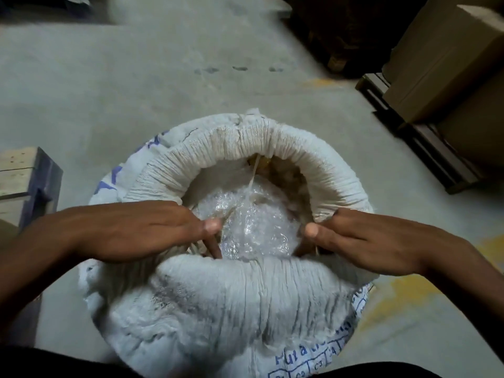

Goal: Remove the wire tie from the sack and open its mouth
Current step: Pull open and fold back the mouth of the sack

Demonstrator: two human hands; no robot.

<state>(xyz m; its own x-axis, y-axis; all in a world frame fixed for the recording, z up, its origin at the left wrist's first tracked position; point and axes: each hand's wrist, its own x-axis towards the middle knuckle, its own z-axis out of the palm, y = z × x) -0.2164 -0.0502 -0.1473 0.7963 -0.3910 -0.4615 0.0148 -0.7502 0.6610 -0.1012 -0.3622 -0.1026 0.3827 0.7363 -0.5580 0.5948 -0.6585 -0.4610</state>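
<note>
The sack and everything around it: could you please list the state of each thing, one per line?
Sack: upright on the floor, mouth open, rim rolled down.
Clear plastic liner: crumpled inside the mouth, closed over the contents.
Wire tie: none visible on the mouth.
Left hand: gripping the rim, fingers inside.
Right hand: gripping the rim opposite.
Cardboard boxes: closed, stacked on pallets.
</note>
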